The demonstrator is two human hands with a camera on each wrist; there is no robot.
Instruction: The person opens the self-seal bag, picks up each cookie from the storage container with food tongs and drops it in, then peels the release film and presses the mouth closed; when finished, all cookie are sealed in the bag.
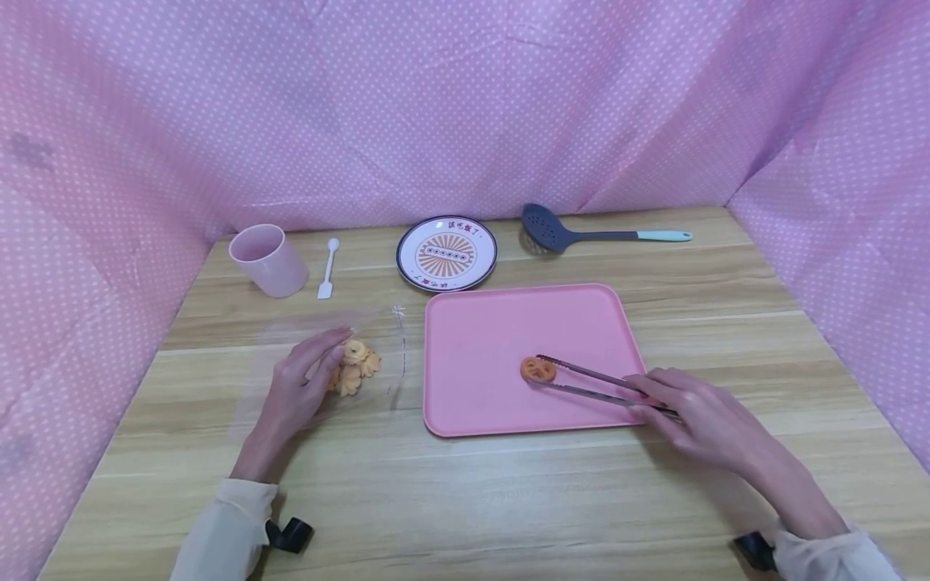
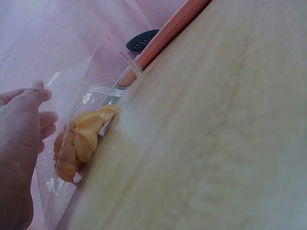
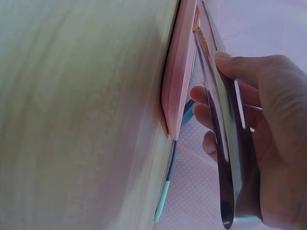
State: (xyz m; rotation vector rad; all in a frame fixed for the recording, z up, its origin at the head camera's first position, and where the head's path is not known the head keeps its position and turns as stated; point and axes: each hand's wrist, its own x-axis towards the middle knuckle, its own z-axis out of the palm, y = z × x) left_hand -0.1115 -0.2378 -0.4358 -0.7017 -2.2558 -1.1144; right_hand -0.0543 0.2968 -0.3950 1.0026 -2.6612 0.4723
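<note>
On the left, my left hand (image 1: 301,379) pinches the film of a clear plastic bag (image 2: 72,79), thumb and index fingertips close together. Several pale flower-shaped cookies (image 1: 350,373) lie in the bag beside those fingers. My right hand (image 1: 701,411) grips metal tongs (image 3: 225,129), thumb on one arm and fingers on the other. The tong tips stand on either side of a round brown cookie (image 1: 538,369) with cut-out holes, which lies on the pink tray (image 1: 472,355). Whether the tips press on it, I cannot tell.
Behind the tray stands a round patterned plate (image 1: 446,254). A dark slotted spoon (image 1: 548,230) with a mint handle lies at the back right. At the back left are a pink cup (image 1: 270,262) and a small white spatula (image 1: 328,270). Dotted pink cloth (image 1: 436,105) surrounds the wooden table.
</note>
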